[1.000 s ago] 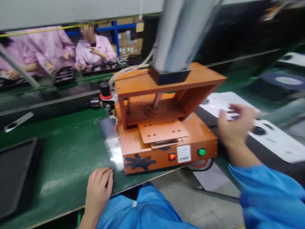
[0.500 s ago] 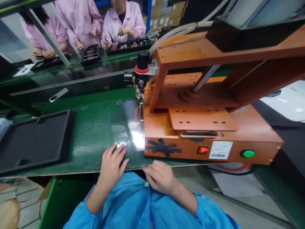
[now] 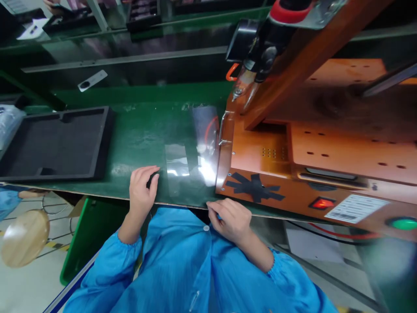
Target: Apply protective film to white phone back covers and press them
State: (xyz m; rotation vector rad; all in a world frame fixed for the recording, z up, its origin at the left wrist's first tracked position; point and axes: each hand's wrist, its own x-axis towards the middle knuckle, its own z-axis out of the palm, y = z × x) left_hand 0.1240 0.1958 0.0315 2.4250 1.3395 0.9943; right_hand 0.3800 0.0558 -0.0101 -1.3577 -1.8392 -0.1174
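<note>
My left hand [image 3: 142, 188] is over the green bench top [image 3: 137, 143] near its front edge, fingers slightly bent and thumb apart, with nothing in it. Just right of its fingertips lies a clear rectangular sheet [image 3: 177, 161]. A longer glossy strip [image 3: 206, 139] lies beyond it, alongside the orange press machine [image 3: 254, 152]. At the bench's front edge my right hand [image 3: 230, 218] has its fingers curled in loosely towards the thumb, and nothing shows between them.
A black foam tray [image 3: 55, 148] sits on the left of the bench. The machine carries a lit red switch [image 3: 322, 203] and a green button [image 3: 404, 224]. A white card [image 3: 93, 81] lies towards the back. Down on the left are a round stool [image 3: 25, 238] and a green bin [image 3: 76, 243].
My view has tilted down and shifted left, so the machine sits further right and larger. My left hand has drawn back from the clear sheet. The right hand stays curled at the edge.
</note>
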